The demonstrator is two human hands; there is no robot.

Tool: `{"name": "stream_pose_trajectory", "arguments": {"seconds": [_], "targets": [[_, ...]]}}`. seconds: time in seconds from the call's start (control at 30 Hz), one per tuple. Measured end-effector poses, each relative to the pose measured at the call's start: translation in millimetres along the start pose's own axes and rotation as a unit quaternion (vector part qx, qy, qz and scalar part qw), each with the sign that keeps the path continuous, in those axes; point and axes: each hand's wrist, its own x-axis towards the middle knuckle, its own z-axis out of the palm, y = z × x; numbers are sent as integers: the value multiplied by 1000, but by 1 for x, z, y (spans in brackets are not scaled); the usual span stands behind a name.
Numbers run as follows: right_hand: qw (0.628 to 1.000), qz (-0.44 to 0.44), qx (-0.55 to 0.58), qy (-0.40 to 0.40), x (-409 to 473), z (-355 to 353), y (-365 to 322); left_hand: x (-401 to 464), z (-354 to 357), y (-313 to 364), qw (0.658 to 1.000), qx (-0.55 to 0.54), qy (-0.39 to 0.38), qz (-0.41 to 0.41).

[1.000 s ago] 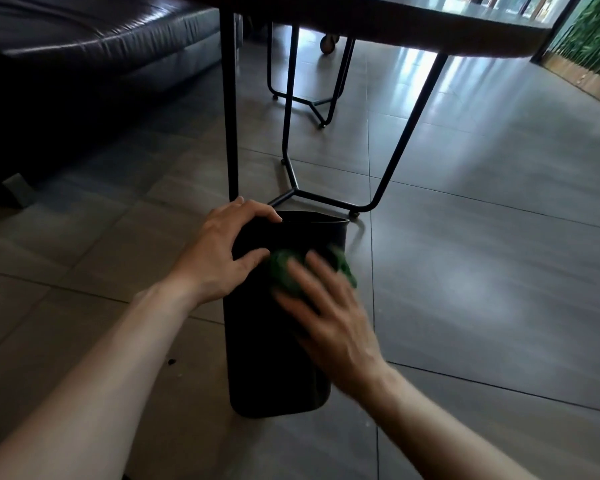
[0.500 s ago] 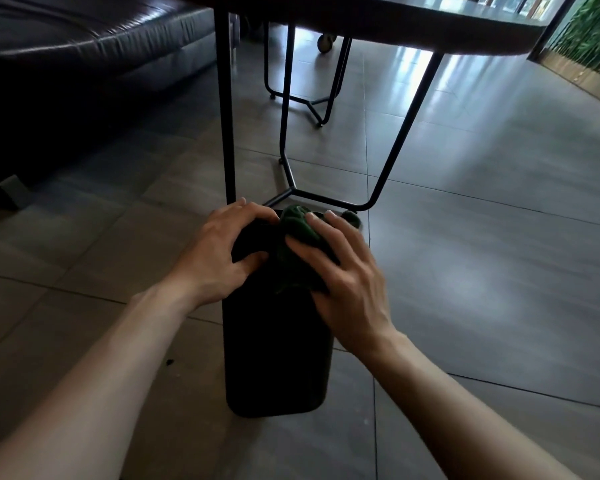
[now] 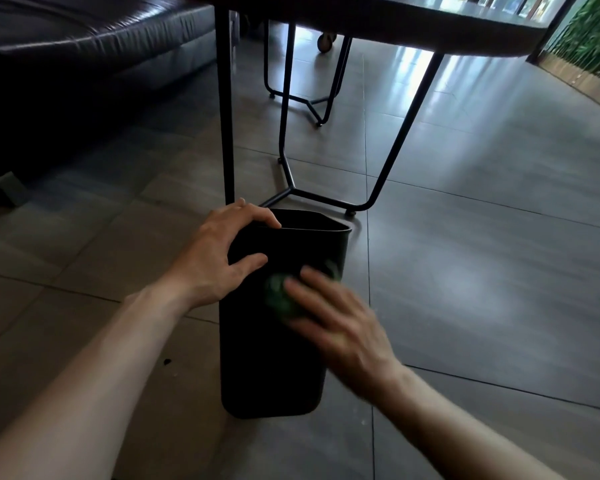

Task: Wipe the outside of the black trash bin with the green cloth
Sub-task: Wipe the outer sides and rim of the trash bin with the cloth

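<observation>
The black trash bin [image 3: 271,341] stands upright on the grey tiled floor [image 3: 482,271], just in front of the table's black metal legs [image 3: 395,143]. My left hand [image 3: 219,254] grips its near-left rim, fingers curled over the edge and thumb pressed against the outer wall. My right hand [image 3: 340,323], blurred, lies flat on the bin's front wall with fingers spread, pressing the green cloth [image 3: 281,299] against it below the rim. A dark leather sofa [image 3: 84,39] sits far left.
</observation>
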Motion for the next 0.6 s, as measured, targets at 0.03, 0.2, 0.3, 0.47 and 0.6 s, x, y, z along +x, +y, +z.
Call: {"name": "stream_pose_trajectory", "arguments": {"seconds": [0.03,0.2,0.3,0.47,0.6], "targets": [[998,45,-2,42,19,-6,11,0,0,1,1000,-4,0,4],[992,105,-24,71,30,3,6,1,-1,1,1000,-4,8,9],[999,-32,-16,-32,-29,25,-33,-1,-2,2,1000,-3,5,7],[985,-121,-43,-115,-44,19,-40,-4,-1,3,1000,-2,-10,9],[997,59,-20,53,24,-9,3,-4,-2,3,1000,4,-5,15]]}}
